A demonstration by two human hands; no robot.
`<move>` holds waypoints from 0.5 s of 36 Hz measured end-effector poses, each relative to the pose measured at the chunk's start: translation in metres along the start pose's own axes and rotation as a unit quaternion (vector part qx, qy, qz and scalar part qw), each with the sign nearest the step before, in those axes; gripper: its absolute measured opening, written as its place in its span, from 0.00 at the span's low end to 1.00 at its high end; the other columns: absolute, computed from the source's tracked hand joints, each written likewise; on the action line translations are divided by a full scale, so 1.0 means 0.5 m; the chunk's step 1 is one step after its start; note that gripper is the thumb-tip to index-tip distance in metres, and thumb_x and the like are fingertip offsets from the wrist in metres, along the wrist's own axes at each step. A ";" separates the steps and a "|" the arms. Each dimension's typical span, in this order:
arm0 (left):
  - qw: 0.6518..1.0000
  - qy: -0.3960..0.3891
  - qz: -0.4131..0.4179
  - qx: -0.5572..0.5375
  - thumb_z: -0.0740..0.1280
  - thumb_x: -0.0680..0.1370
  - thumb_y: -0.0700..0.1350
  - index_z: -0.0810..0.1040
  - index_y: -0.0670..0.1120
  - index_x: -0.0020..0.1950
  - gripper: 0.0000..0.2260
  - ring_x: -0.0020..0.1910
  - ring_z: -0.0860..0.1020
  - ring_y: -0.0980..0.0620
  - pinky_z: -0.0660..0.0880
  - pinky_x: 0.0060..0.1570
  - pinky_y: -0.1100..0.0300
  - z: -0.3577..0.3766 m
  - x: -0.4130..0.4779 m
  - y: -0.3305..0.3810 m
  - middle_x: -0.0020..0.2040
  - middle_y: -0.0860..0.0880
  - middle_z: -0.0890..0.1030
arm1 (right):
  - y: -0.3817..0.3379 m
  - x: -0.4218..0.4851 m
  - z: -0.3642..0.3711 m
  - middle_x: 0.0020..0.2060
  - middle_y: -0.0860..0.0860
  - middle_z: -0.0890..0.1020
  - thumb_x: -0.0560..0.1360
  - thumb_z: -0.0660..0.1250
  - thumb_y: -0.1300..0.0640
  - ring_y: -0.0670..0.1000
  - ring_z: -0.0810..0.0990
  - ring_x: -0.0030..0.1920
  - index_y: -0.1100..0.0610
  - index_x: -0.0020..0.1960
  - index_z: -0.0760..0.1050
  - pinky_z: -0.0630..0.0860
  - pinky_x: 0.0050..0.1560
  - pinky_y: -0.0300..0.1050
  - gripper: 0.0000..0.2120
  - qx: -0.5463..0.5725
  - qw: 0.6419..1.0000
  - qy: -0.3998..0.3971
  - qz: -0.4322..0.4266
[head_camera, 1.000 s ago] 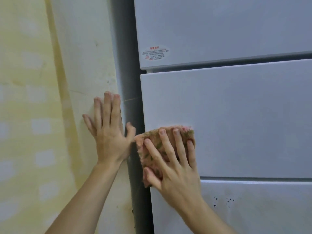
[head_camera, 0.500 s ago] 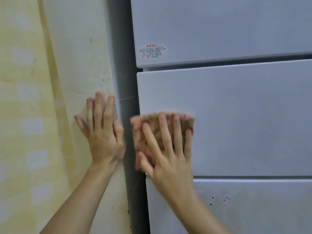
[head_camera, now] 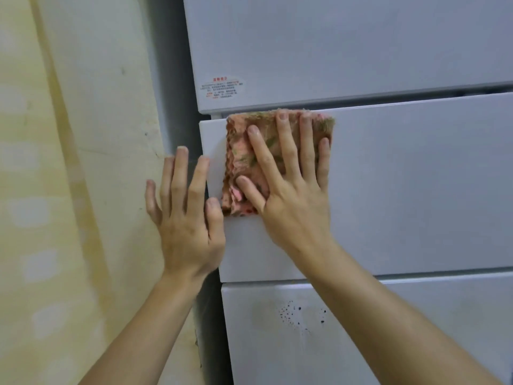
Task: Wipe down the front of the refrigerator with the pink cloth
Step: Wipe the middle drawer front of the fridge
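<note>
Cloth (head_camera: 244, 151) on refrigerator (head_camera: 416, 176) middle panel, under right hand (head_camera: 294, 201); left hand (head_camera: 188, 226) beside, at wall (head_camera: 105, 134).

Pink cloth (head_camera: 241, 151) (green-flecked), pale grey refrigerator (head_camera: 402, 176), yellow-checked wall (head_camera: 33, 190).

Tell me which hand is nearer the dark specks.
Right. The right hand lies straight above the dark specks, on the pink cloth; the left hand is farther off, up-left.
</note>
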State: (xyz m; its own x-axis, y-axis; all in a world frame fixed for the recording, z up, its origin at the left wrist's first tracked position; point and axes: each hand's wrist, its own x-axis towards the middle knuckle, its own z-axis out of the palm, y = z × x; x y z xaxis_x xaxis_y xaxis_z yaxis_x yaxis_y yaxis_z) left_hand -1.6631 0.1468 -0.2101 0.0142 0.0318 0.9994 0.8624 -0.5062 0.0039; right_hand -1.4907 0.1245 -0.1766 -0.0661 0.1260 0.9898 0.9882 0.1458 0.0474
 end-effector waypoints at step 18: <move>1.000 -0.022 0.012 -0.004 0.60 0.80 0.41 0.67 0.43 0.80 0.27 0.83 0.58 0.40 0.57 0.80 0.38 0.036 -0.061 0.058 0.83 0.40 0.63 | 0.110 -0.218 -0.025 0.84 0.55 0.56 0.86 0.53 0.37 0.60 0.52 0.84 0.47 0.84 0.57 0.46 0.84 0.61 0.29 -0.030 0.997 -0.060 -0.046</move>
State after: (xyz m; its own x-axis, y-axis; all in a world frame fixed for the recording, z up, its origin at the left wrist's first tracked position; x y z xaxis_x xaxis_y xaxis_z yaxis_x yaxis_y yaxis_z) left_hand -1.6292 0.1466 -0.2410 0.0575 0.0583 0.9966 0.8577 -0.5138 -0.0194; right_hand -1.4275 0.1064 -0.2800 -0.1689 0.2328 0.9577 0.9835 0.1036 0.1483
